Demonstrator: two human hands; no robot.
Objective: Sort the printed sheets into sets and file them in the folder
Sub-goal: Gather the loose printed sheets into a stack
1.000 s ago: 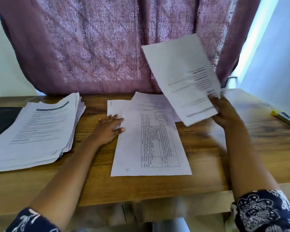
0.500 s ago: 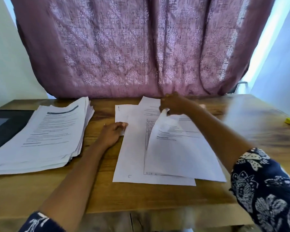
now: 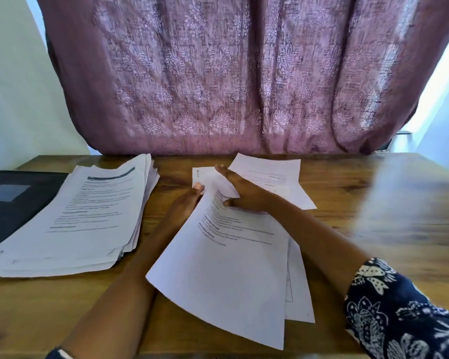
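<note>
A tilted printed sheet (image 3: 226,268) lies on top of the small pile in the middle of the wooden table (image 3: 373,229). My right hand (image 3: 244,194) presses flat on its far end, fingers straight. At the sheet's left edge rests my left hand (image 3: 186,206); its fingertips are hidden under the paper. A sheet with a printed table (image 3: 300,294) pokes out beneath on the right. Another sheet (image 3: 270,174) lies askew behind. A thick stack of printed sheets (image 3: 83,216) sits at the left. The black folder (image 3: 8,203) lies partly under that stack.
A mauve patterned curtain (image 3: 218,86) hangs right behind the table's far edge. The table's right part shows bare wood. The table's near edge runs along the bottom of the view.
My right hand has brought the raised sheet down onto the middle pile and now presses on it. The sheet now covers my left hand's fingertips. The view has tilted up.
</note>
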